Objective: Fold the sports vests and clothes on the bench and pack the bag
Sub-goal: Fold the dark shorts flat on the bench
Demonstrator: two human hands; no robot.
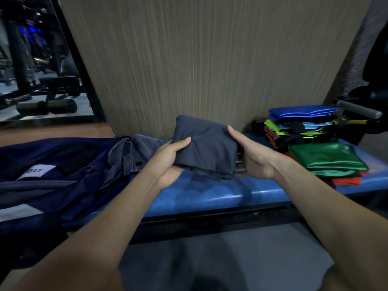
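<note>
A folded dark grey garment (206, 145) is lifted above the blue bench (220, 196). My left hand (168, 162) grips its left edge, thumb on top and fingers underneath. My right hand (254, 156) grips its right edge the same way. A navy sports bag (58, 171) with a white label lies on the bench at the left. Crumpled grey-blue clothing (134, 152) rests against the bag's right end. At the right stands a stack of folded vests (302, 127) in blue, lime and black. In front of it lies a folded green vest (327, 156) on top of red cloth.
A wood-grain wall panel (210, 59) rises directly behind the bench. A mirror (37, 59) at the upper left reflects gym equipment. A padded bar (359, 109) and dark machine parts stand at the far right. Grey floor (231, 259) lies below the bench.
</note>
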